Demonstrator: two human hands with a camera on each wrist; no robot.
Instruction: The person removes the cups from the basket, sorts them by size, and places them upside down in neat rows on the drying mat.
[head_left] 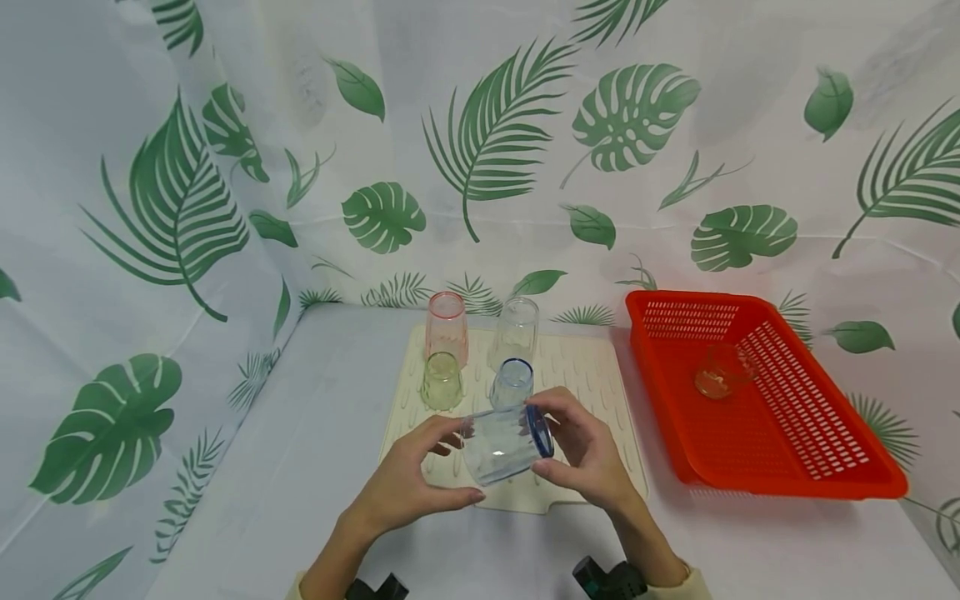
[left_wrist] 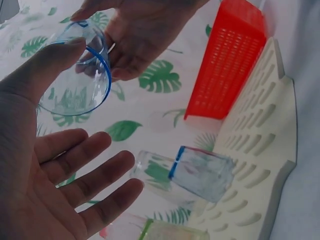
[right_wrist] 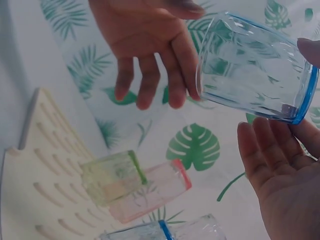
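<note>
A clear drinking glass (head_left: 498, 446) with a blue rim lies sideways in the air over the cream draining mat (head_left: 592, 367). My right hand (head_left: 592, 462) pinches its blue-rimmed end between thumb and fingers. At the other end, my left hand (head_left: 401, 483) has its thumb and fingers spread around the base, fingertips close to the glass; in the left wrist view its fingers (left_wrist: 107, 192) are extended. Behind on the mat stand a green-tinted glass (head_left: 442, 383), a pink glass (head_left: 447, 329), a blue-rimmed glass (head_left: 512, 383) and a clear glass (head_left: 517, 329).
A red plastic basket (head_left: 675, 446) with perforated sides stands to the right of the mat, holding one clear glass (head_left: 712, 382). A white tabletop (head_left: 315, 417) lies under everything, with a leaf-patterned sheet (head_left: 495, 242) rising behind.
</note>
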